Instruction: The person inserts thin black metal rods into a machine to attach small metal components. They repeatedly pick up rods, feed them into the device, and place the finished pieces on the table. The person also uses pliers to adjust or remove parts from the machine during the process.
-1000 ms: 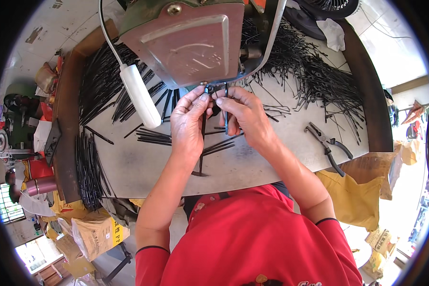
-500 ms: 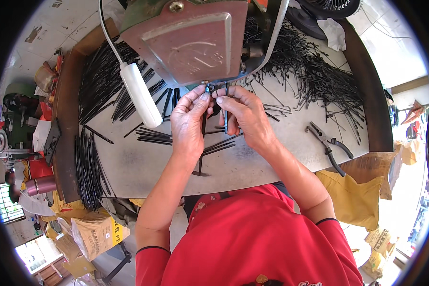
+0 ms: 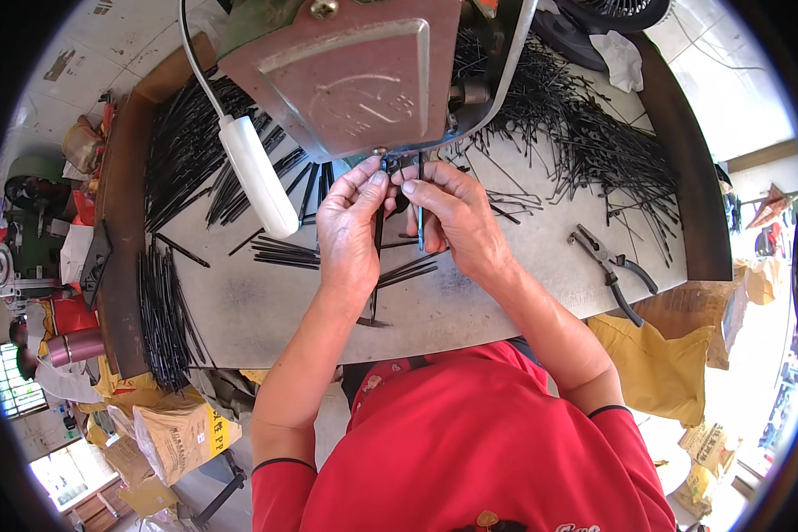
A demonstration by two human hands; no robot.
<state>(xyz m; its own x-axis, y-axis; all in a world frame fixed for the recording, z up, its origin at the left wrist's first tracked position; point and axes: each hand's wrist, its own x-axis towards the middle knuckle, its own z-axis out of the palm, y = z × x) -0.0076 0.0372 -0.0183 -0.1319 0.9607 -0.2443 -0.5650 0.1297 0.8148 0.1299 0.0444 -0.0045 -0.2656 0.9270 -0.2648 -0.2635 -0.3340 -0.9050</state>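
Note:
Both my hands are close together under the front of a green and reddish-brown machine head (image 3: 346, 89). My left hand (image 3: 350, 226) pinches a thin black rod (image 3: 378, 266) between thumb and forefinger. Its lower part hangs past the palm toward the table's near edge. Close beside it, my right hand (image 3: 457, 213) grips a narrow dark strip (image 3: 420, 217) that stands nearly upright in the picture, a bluish shine on it. The upper ends of both pieces meet at the machine's lower edge, where fingers and shadow hide the exact contact.
Black rods lie in bundles on the metal table (image 3: 470, 310), with a tangled heap (image 3: 585, 142) at the right. A white lamp (image 3: 259, 177) hangs left of my hands. Pliers (image 3: 612, 270) lie at the right edge, near a yellow cloth (image 3: 661, 363). Raised rims border the table.
My hands stay at the machine's lower edge with almost no movement. The strip in my right hand has turned or shifted slightly.

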